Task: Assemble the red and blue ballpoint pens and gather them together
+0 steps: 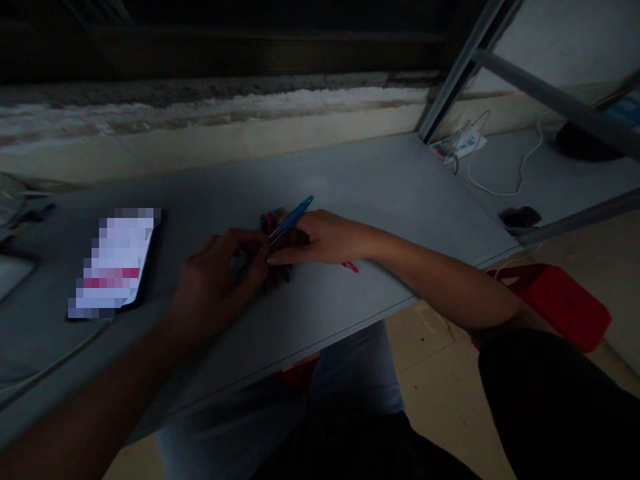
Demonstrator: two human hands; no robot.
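A blue pen (297, 215) is held at a slant above the desk, its blue end pointing up and away to the right. My left hand (220, 270) pinches its lower end between thumb and fingers. From the other side my right hand (325, 237) closes on the same lower part, with thumb and fingertips meeting those of the left. Under and behind the hands lies a dark cluster of thin pieces (273, 217) with some pink among them, mostly covered and too dim to make out. Just below the right wrist a small pink-red piece (351, 267) rests on the desk.
A lit phone (113, 263) lies left on the grey desk (320, 177), a white cable (65, 360) running from it. At the right are a metal frame (540, 87), a power strip (460, 145), and a dark object (520, 217). A red stool (565, 303) stands below.
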